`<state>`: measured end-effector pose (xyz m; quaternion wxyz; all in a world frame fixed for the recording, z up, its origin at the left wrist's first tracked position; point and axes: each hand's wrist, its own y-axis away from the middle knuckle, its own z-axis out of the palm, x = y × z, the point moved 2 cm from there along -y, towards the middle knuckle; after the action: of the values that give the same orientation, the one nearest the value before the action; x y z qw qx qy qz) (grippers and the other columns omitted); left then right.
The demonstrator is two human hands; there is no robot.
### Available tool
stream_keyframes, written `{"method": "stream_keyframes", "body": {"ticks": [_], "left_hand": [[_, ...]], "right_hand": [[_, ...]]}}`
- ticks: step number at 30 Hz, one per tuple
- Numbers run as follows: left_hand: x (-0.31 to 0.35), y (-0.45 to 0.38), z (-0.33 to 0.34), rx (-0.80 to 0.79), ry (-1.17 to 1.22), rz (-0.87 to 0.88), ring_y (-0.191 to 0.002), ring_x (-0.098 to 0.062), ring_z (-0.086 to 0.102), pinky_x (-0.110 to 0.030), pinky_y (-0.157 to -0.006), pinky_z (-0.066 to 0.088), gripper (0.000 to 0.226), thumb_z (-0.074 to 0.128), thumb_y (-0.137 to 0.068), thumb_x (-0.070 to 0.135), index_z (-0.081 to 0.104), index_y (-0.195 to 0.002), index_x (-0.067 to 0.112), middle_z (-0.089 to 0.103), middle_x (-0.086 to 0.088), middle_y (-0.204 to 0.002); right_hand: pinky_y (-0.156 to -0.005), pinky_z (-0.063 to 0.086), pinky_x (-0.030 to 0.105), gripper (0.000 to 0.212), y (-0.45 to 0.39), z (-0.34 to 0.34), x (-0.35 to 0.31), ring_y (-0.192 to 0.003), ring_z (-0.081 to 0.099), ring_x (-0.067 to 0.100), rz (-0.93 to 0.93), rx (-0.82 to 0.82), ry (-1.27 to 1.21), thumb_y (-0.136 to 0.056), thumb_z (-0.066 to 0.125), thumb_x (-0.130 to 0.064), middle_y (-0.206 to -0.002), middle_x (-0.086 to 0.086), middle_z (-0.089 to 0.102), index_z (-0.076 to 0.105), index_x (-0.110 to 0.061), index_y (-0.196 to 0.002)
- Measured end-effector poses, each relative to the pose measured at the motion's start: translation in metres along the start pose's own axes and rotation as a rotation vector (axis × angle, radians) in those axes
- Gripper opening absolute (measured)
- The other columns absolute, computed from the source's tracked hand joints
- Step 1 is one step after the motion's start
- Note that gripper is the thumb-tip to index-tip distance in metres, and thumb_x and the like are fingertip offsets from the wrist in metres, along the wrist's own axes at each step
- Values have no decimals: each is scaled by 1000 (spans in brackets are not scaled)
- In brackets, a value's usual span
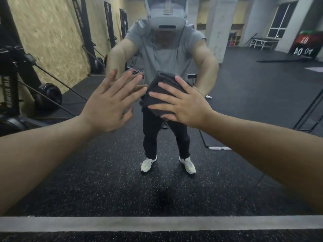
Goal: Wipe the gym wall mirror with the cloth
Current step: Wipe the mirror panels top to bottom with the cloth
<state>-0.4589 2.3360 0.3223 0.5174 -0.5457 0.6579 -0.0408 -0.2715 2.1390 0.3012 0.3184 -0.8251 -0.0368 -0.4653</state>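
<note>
Under the right hand [185, 105] a folded dark grey cloth [162, 89] is lying flat against the mirror [244, 102]; the straight, spread fingers are pressing it, so the palm is hiding its lower right part and only its top and left edges are showing. Just beside it the left hand [108, 103] is spreading open, holding nothing, fingertips blurred, and whether it is touching the glass I cannot tell. Beyond, the reflection is showing a person in a grey T-shirt [166, 55] and a headset [167, 16], cut off at the top edge. A pale strip [157, 224] is running along the mirror's foot
</note>
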Motion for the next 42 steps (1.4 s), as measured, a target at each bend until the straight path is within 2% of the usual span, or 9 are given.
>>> {"method": "stream_keyframes", "body": {"ticks": [4, 7, 12, 19, 25, 29, 32, 38, 42], "left_hand": [[-23, -28, -27, 23, -82, -72, -157, -32, 16, -61, -125, 13, 69, 44, -101, 36, 23, -164, 18, 17, -10, -171], [-33, -41, -36, 9, -94, -133, -158, -30, 12, -61, -125, 12, 67, 37, -103, 39, 20, -164, 18, 13, -9, -171], [-37, -53, -25, -18, -87, -200, -158, -32, 11, -63, -123, 16, 67, 32, -106, 41, 14, -165, 15, 9, -11, -172], [-28, -52, -16, 17, -41, -272, -158, -30, 11, -59, -125, 14, 62, 31, -109, 40, 18, -165, 17, 12, -9, -171], [-26, -54, -23, 21, -3, -273, -158, -29, 13, -57, -125, 17, 63, 33, -107, 40, 23, -163, 14, 16, -10, -171], [-26, -57, -31, 9, 13, -248, -158, -31, 13, -55, -126, 18, 66, 39, -105, 39, 23, -163, 10, 17, -13, -170], [-20, -67, -38, 2, -7, -160, -158, -30, 11, -56, -126, 16, 67, 40, -104, 37, 22, -163, 11, 14, -13, -171], [24, -129, -50, 37, 20, -9, -158, -31, 15, -58, -125, 18, 63, 40, -104, 36, 30, -161, 10, 21, -14, -169], [44, -173, -53, 73, 19, -21, -157, -32, 18, -61, -123, 19, 61, 39, -104, 35, 34, -160, 12, 24, -13, -168]], "right_hand": [[-122, 25, 60, 52, -28, -26, 60, -153, 33, 29, 19, 64, 57, -109, 39, -54, -166, -4, 34, 37, -37, -158], [-122, 23, 62, 51, -40, -38, 85, -153, 32, 31, 100, 96, 56, -108, 41, -54, -165, -3, 35, 41, -38, -156], [-122, 14, 67, 54, -36, -29, 49, -155, 23, 36, 279, 108, 11, -107, 44, -51, -168, 0, 30, 34, -40, -159], [-123, -15, 60, 71, 10, 15, -53, -157, 1, 31, -60, -101, -62, -99, 56, -55, -171, -4, 11, 26, -40, -161], [-126, -13, 53, 58, 2, 6, -27, -158, 9, 22, -168, -140, -58, -103, 47, -53, -170, -10, 20, 33, -41, -159], [-127, 7, 53, 54, -8, -11, 23, -156, 20, 22, 41, -28, -90, -104, 49, -51, -168, -11, 28, 39, -41, -156], [-125, 18, 56, 50, 8, -22, 52, -157, 23, 23, 165, 14, -77, -108, 43, -50, -167, -11, 29, 37, -43, -157], [-122, 22, 63, 50, 99, -30, 98, -154, 28, 30, 376, 66, 13, -107, 48, -49, -165, -5, 34, 40, -41, -156], [-122, 18, 67, 50, 170, -33, 124, -154, 26, 35, 562, 76, 20, -107, 48, -49, -165, -1, 32, 37, -42, -155]]}}
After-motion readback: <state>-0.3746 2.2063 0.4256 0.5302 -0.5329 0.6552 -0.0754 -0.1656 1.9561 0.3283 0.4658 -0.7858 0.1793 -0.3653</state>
